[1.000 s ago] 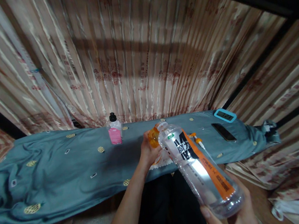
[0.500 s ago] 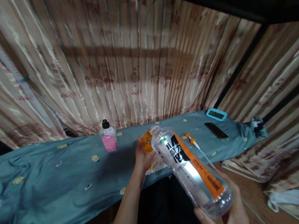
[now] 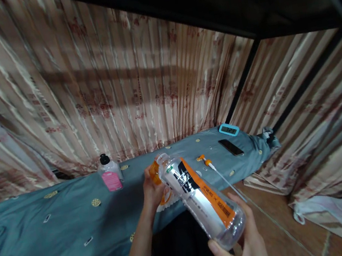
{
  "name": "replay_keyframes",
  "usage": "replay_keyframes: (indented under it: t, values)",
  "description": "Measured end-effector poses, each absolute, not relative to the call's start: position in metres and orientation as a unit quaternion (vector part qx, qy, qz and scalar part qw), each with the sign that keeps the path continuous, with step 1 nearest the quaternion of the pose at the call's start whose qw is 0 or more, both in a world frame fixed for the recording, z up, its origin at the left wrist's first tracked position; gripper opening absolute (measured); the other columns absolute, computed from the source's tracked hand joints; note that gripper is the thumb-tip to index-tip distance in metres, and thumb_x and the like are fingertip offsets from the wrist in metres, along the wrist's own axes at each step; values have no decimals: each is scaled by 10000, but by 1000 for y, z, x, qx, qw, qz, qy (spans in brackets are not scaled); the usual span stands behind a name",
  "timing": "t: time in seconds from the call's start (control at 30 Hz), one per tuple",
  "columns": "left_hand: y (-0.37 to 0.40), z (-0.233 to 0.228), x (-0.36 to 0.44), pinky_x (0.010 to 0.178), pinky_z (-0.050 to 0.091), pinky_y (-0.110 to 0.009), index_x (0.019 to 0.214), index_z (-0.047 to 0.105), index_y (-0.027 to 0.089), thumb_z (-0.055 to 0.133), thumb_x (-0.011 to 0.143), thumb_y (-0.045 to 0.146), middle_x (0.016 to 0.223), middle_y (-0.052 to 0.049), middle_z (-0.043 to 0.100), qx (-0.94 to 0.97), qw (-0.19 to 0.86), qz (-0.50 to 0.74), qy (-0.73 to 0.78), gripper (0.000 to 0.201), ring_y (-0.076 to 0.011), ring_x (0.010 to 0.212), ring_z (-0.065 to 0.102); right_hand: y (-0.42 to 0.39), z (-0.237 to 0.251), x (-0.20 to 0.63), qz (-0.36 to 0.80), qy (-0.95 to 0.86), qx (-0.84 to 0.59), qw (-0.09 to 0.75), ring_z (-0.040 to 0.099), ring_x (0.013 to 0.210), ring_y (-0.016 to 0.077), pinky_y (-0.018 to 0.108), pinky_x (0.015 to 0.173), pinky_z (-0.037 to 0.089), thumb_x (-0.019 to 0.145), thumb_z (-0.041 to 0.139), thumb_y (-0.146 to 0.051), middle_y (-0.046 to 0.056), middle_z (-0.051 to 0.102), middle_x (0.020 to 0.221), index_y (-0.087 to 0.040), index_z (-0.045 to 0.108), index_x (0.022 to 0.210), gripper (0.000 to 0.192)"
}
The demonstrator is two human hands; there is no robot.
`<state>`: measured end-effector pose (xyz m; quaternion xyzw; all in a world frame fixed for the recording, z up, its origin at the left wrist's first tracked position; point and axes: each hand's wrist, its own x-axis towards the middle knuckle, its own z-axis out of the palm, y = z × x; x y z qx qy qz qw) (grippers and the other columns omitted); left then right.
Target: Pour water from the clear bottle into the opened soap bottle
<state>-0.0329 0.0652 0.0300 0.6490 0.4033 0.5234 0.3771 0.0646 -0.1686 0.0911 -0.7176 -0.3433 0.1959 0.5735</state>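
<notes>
Change: both hands and the two bottles sit further left and lower in view than a second ago; the big bottle stays tilted, neck toward the orange one.
Right hand: nearest, fingers wrapped round the base of one clear plastic bottle, smooth, ribbed, with an orange and black label.
Left hand: just beyond, closed around one small orange bottle, touching the clear bottle's open neck.
Pump tube: one, thin, white with orange head, right of the hands.
Cloth: one rumpled blue-grey sheet under everything.
Pink-label bottle: one, black cap, left.
Phone: one, flat, dark, far right.
Curtains: shiny, pleated, behind.
</notes>
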Motion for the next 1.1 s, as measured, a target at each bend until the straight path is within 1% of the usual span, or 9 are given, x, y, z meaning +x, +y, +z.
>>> replay_keyframes:
  t: [0.1,0.27,0.43,0.57,0.7,0.87,0.93,1.1]
  values:
    - [66,30,-34,813,550,-416,1073,450,202,697,636,263,1016,-47,654,651,376,526,399,506,-245,917,673,-168,88,65,190,-345,-709,585,611,1159,281,391,870,560,632,658,-361,91,594,1265,-272,290,1381,840]
    - [66,32,-34,828,548,-429,1073,469,188,705,632,237,1010,-64,665,653,381,520,398,503,-257,922,674,-168,86,64,159,-351,-707,594,645,1088,274,329,750,580,624,698,-358,116,614,1246,-235,359,1350,811]
    - [65,34,-33,808,550,-417,1054,472,200,720,620,254,986,-53,669,647,383,528,395,503,-255,904,673,-167,88,62,175,-340,-711,590,660,1023,270,317,701,563,633,704,-428,79,682,1028,-228,347,1352,827]
    - [64,34,-32,821,547,-414,1060,458,192,706,627,272,997,-54,666,649,386,518,401,505,-255,920,671,-167,88,62,178,-336,-715,587,676,929,259,304,644,544,640,691,-488,62,694,951,-226,324,1367,856]
    - [63,35,-32,825,549,-421,1063,457,194,694,627,283,1007,-53,667,653,385,513,402,505,-258,932,672,-167,88,62,162,-341,-726,574,668,953,272,311,660,542,631,694,-519,53,699,888,-215,343,1358,863]
    - [63,34,-32,841,543,-413,1086,443,200,670,641,241,1031,-54,668,654,395,509,395,501,-248,945,675,-167,90,63,149,-344,-736,564,623,1089,306,329,706,541,640,668,-538,49,690,814,-188,339,1355,862]
    - [63,34,-32,843,542,-413,1086,440,196,664,640,236,1032,-56,670,655,400,507,392,501,-248,946,676,-167,90,63,148,-348,-736,562,616,1105,306,331,714,539,646,661,-546,53,689,830,-184,334,1358,862]
    - [62,36,-33,852,534,-440,1083,443,178,685,643,270,1028,-78,676,651,405,503,399,510,-263,944,670,-166,86,65,136,-359,-733,561,606,1135,310,335,716,542,658,658,-550,96,680,1008,-191,346,1350,841]
